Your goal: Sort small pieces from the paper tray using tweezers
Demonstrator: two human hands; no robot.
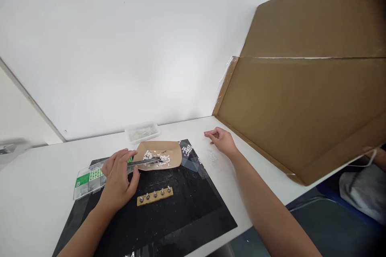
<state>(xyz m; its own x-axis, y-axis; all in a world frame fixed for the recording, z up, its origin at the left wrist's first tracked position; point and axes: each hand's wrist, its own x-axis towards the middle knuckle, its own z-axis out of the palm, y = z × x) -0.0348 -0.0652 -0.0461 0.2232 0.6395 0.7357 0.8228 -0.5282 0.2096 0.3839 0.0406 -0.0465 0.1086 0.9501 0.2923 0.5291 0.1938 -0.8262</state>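
Note:
My left hand (119, 172) is at the left end of a paper tray (177, 154), with the dark tweezers (141, 163) between its thumb and fingers. Their tips reach into the small white pieces (164, 162) lying in the tray. My right hand (221, 138) is over the white table, right of the tray, its fingertips pinched together. Whatever they hold, if anything, is too small to make out. In front of the tray, a tan strip (155, 196) with several upright metal posts lies on the black mat (181, 217).
A clear compartment case with green labels (90, 178) lies partly behind my left hand. At the wall stands a translucent box (142, 132). White bits (187, 149) sit on the mat's far corner. Large cardboard (301, 104) rises on the right; part of another person (380, 158) shows beyond it.

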